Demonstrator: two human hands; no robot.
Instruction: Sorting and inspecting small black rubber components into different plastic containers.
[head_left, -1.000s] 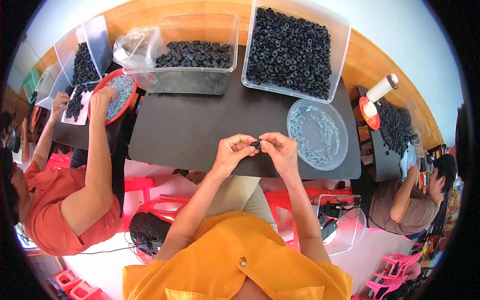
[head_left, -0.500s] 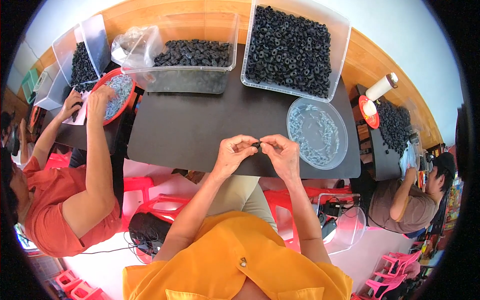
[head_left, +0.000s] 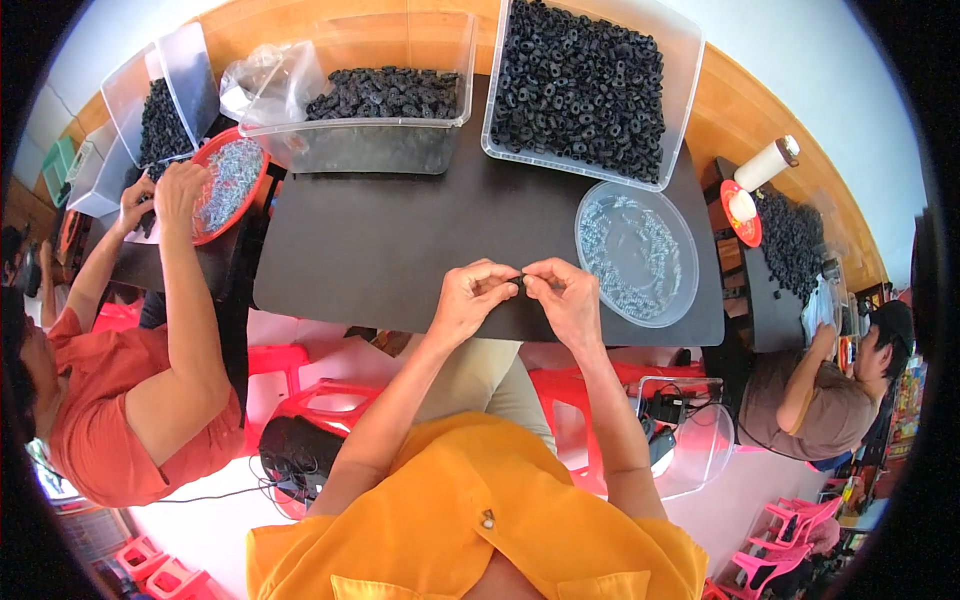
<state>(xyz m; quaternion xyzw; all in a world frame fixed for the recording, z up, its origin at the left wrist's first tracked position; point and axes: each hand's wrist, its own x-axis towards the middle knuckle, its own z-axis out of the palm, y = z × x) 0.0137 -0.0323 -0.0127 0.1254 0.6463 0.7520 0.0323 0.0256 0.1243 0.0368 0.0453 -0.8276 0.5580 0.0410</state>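
Observation:
Above the near edge of the dark table (head_left: 400, 240), my left hand (head_left: 470, 300) and my right hand (head_left: 564, 298) meet fingertip to fingertip. Both pinch one small black part (head_left: 519, 281), mostly hidden by the fingers. Right of my right hand stands a round clear tub (head_left: 588, 235) with many small shiny clear or metallic pieces. Beyond my hands, a large clear bin (head_left: 487, 145) is full of black ring-like parts (head_left: 580, 90). Left of it, a second clear bin (head_left: 300, 155) contains dark knobbly pieces (head_left: 385, 95).
At left, a person in a red shirt (head_left: 150, 400) works over a red basket (head_left: 262, 190) of shiny pieces. At right sits another person (head_left: 815, 400) by a heap of black parts (head_left: 785, 240). Red stools (head_left: 575, 400) and a clear box (head_left: 700, 450) stand below the table.
My hands stay together on the small black part, with slight finger movement. The view has shifted a little. The left person's hand has moved from the basket toward their other hand.

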